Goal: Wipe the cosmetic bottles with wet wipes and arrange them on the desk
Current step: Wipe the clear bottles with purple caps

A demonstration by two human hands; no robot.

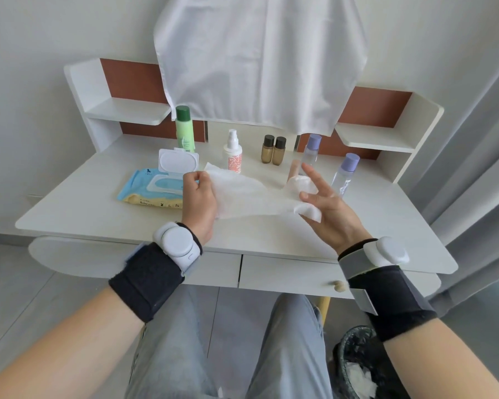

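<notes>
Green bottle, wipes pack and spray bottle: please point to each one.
green bottle [185, 133]: head view, on its body.
wipes pack [140, 186]: head view, on its blue front.
spray bottle [234, 159]: head view, on its label.

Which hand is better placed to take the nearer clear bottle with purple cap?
Likely the right hand: it holds an end of the white wet wipe, and the clear bottle stands beyond it, far from the left hand.
</notes>
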